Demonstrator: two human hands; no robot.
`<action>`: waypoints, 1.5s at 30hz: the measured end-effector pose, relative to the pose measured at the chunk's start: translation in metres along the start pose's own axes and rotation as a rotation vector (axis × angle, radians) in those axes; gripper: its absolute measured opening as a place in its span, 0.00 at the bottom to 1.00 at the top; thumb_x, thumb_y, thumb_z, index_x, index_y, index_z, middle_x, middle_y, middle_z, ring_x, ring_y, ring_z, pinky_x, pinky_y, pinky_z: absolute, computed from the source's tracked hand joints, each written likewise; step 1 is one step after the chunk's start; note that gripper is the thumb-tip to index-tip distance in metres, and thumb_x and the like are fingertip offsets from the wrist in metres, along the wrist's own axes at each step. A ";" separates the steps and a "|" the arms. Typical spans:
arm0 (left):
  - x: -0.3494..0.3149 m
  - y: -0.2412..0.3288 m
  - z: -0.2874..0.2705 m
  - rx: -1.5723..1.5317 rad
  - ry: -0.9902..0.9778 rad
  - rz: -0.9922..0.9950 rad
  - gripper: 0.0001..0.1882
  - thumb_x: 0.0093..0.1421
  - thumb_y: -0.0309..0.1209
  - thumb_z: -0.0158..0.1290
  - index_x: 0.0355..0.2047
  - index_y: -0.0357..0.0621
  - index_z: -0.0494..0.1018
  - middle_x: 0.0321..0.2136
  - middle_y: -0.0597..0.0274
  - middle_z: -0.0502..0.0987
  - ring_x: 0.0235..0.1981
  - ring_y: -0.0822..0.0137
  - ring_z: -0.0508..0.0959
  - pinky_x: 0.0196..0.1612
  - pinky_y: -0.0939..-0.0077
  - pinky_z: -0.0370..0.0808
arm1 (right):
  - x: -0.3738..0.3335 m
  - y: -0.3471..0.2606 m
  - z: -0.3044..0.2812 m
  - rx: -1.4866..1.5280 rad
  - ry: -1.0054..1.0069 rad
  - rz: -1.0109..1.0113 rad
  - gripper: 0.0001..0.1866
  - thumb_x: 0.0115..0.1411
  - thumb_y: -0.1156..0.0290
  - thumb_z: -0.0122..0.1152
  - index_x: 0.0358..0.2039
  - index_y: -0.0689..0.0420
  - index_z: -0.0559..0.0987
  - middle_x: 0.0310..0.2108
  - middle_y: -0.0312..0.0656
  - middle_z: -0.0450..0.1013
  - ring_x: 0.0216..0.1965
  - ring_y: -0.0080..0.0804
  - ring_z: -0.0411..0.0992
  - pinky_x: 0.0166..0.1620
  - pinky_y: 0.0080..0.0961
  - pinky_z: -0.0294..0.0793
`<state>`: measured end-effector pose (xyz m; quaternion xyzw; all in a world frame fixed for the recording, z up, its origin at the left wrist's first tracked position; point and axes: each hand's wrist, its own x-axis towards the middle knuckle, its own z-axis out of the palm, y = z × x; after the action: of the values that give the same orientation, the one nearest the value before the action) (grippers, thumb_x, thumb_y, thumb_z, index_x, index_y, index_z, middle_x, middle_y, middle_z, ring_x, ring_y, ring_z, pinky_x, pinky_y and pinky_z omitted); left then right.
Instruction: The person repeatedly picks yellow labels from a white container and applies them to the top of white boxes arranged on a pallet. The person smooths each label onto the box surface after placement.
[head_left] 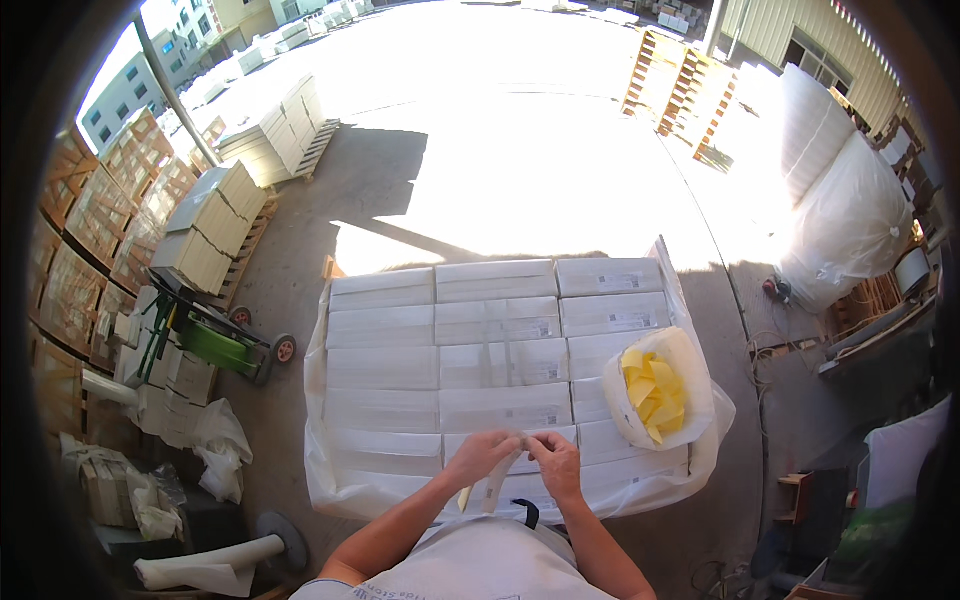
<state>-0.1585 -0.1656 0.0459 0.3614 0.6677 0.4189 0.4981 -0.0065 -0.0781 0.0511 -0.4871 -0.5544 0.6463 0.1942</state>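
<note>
My left hand (482, 456) and my right hand (556, 463) meet in front of my body, fingertips pinched together and nearly touching. A pale, narrow strip (493, 488), which looks like paper or label backing, hangs from between them. Whether both hands grip it is too small to make out. Beneath my hands lies a wide stack of white cartons (500, 370) in rows, several with small printed labels. On its right side rests a white open container (701, 405), holding crumpled yellow pieces (655, 395).
Clear plastic film (315, 430) wraps the stack's edges. To the left stand a green hand cart (215, 343), palletised white boxes (210, 225) and wooden crates (100, 205). Wooden pallets (680, 85) stand far right, near large wrapped rolls (845, 200). Cables (765, 370) lie on the floor.
</note>
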 end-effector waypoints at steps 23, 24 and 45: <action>0.012 0.015 0.017 -0.097 0.025 -0.012 0.14 0.64 0.36 0.52 0.42 0.37 0.74 0.31 0.61 0.77 0.28 0.72 0.74 0.32 0.76 0.73 | 0.003 0.002 -0.011 -0.070 0.007 -0.186 0.11 0.59 0.67 0.64 0.34 0.63 0.82 0.25 0.39 0.77 0.27 0.21 0.73 0.31 0.23 0.73; 0.013 0.015 0.015 -0.105 0.007 -0.017 0.14 0.64 0.36 0.52 0.42 0.37 0.74 0.31 0.61 0.77 0.28 0.72 0.74 0.33 0.77 0.73 | 0.003 0.002 -0.012 -0.015 -0.015 -0.160 0.11 0.59 0.67 0.64 0.34 0.63 0.82 0.26 0.39 0.77 0.27 0.21 0.73 0.31 0.22 0.73; 0.091 0.182 0.103 -0.084 -0.191 0.451 0.05 0.62 0.23 0.51 0.39 0.37 0.70 0.30 0.58 0.76 0.30 0.69 0.76 0.35 0.74 0.72 | -0.001 0.113 -0.079 0.721 0.127 0.274 0.13 0.63 0.63 0.58 0.36 0.62 0.77 0.26 0.42 0.76 0.25 0.31 0.76 0.32 0.26 0.77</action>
<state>-0.0689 0.0070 0.1642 0.5182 0.5019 0.5108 0.4675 0.0937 -0.0720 -0.0433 -0.4960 -0.2085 0.7882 0.2987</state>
